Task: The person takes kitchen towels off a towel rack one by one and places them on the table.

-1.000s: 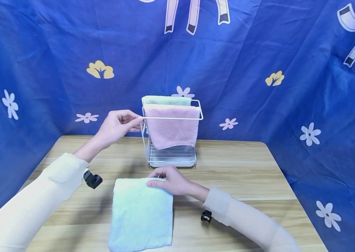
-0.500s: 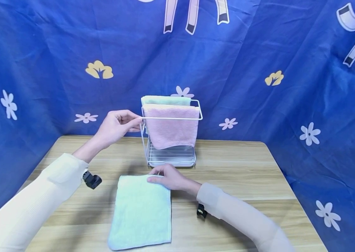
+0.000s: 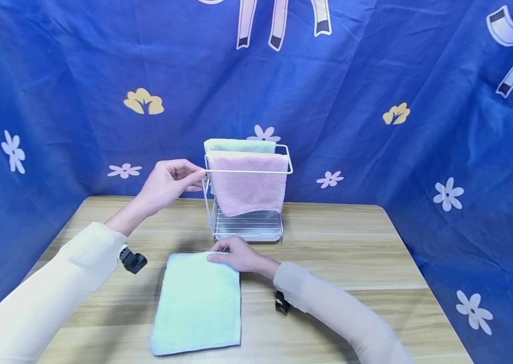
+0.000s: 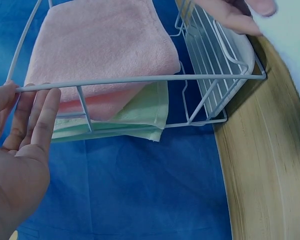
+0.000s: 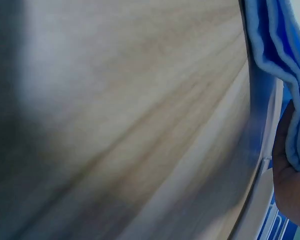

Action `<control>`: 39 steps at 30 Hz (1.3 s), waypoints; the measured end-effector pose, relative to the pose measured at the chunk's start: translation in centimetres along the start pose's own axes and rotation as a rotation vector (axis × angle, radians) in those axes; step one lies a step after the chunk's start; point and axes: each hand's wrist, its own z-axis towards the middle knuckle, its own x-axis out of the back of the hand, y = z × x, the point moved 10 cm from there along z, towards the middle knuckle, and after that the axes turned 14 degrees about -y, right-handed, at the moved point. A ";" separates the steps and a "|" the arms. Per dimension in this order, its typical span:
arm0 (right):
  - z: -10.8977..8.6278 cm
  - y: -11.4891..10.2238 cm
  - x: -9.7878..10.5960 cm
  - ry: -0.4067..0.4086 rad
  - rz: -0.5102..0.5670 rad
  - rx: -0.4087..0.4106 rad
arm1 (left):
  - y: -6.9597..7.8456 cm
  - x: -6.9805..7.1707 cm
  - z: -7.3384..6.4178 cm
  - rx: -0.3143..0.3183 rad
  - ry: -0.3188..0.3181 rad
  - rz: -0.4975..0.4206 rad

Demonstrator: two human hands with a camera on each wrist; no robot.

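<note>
My left hand (image 3: 165, 184) pinches the front left corner of a white wire rack (image 3: 249, 230). In the left wrist view, the thumb and fingertips of the left hand (image 4: 25, 155) meet at the rack's side bar. Over the rack hang a pink towel (image 3: 247, 189) in front and a pale green towel (image 3: 241, 145) behind it. My right hand (image 3: 240, 257) grips the top edge of a folded pale blue-green towel (image 3: 199, 303), thumb on the near face, other fingers mostly hidden behind. Several layers of this towel (image 5: 285, 65) show in the right wrist view.
Rack and hands are at a wood-grain table (image 3: 329, 253). A blue patterned curtain (image 3: 329, 101) hangs close behind the rack and along both sides. Small black cameras (image 3: 133, 260) sit at the wrists. The rack has a grey tray at its base.
My right hand has moved a little to the left and slightly toward the rack, bringing the pale blue-green towel along. The left hand and the rack have stayed where they were.
</note>
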 end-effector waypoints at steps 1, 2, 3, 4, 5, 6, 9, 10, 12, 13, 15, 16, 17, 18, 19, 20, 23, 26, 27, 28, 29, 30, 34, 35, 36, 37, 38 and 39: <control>0.2 0.0 0.0 0.001 0.000 0.005 | 0.0 0.0 0.0 -0.001 0.000 0.000; 0.4 -0.1 -0.1 0.002 0.003 0.008 | 0.0 0.0 0.0 -0.001 0.001 0.001; 0.6 -0.1 -0.1 0.004 0.007 0.011 | 0.0 0.0 0.0 0.000 0.001 0.001; 0.8 -0.2 -0.2 0.006 0.010 0.012 | 0.0 0.0 0.0 0.001 0.000 0.002; 1.0 -0.2 -0.3 0.008 0.011 0.012 | -0.1 0.1 0.0 0.003 0.000 0.003; 1.1 -0.3 -0.4 0.009 0.017 0.011 | -0.1 0.1 0.0 0.004 -0.001 0.003; 1.6 -0.3 -0.7 0.013 0.037 -0.002 | -0.2 0.0 0.1 0.005 -0.006 -0.001; 1.7 -0.3 -0.9 0.011 0.044 -0.006 | -0.2 0.0 0.2 0.004 -0.007 -0.001; 2.0 -0.3 -1.2 0.007 0.052 -0.014 | -0.3 0.0 0.2 0.004 -0.007 -0.002; 2.2 -0.2 -1.3 0.007 0.054 -0.019 | -0.4 0.0 0.2 0.004 -0.006 -0.002; 2.4 0.0 -1.5 0.011 0.049 -0.023 | -0.4 0.0 0.2 0.007 -0.006 -0.002; 2.6 0.2 -1.6 0.012 0.045 -0.025 | -0.4 0.0 0.2 0.008 -0.007 -0.002; 2.7 0.3 -1.6 0.015 0.038 -0.026 | -0.4 0.0 0.2 0.007 -0.007 -0.003; 2.8 0.4 -1.7 0.017 0.034 -0.026 | -0.4 0.0 0.1 0.005 -0.006 -0.006; 2.8 0.4 -1.7 0.018 0.035 -0.025 | -0.3 0.0 0.1 0.003 -0.007 -0.008; 2.9 0.5 -1.7 0.018 0.032 -0.026 | 0.0 -0.1 0.1 0.004 -0.010 -0.006; 3.1 0.7 -1.8 0.019 0.028 -0.039 | 0.0 0.0 0.1 0.003 -0.010 0.000; 3.4 0.8 -1.8 0.021 0.018 -0.064 | -0.1 0.0 0.0 0.008 -0.007 0.005; 3.4 0.8 -1.8 0.023 0.015 -0.070 | -0.4 0.1 0.1 0.007 -0.005 0.004; 3.5 0.8 -1.8 0.023 0.012 -0.075 | -0.3 0.1 0.0 0.006 -0.006 0.003; 3.5 0.7 -1.8 0.025 0.007 -0.076 | -0.2 0.1 0.0 0.005 -0.006 0.003; 3.5 0.6 -1.8 0.026 0.004 -0.077 | -0.2 0.0 0.0 0.004 -0.007 -0.001; 3.3 0.0 -1.5 0.044 -0.015 -0.076 | -0.1 0.0 0.1 0.004 -0.008 0.003; 3.2 -0.1 -1.3 0.053 -0.022 -0.078 | -0.1 0.0 0.1 0.006 -0.008 0.005; 3.1 -0.2 -1.2 0.059 -0.026 -0.085 | -0.1 0.0 0.1 0.008 -0.008 0.006; 3.0 -0.3 -1.1 0.067 -0.025 -0.092 | -0.2 0.0 0.1 0.010 -0.007 0.006; 2.8 -0.4 -0.9 0.078 -0.021 -0.097 | -0.1 0.0 0.0 0.011 -0.007 0.004; 2.5 -0.4 -0.7 0.090 -0.018 -0.103 | -0.1 0.0 0.0 0.011 -0.008 0.002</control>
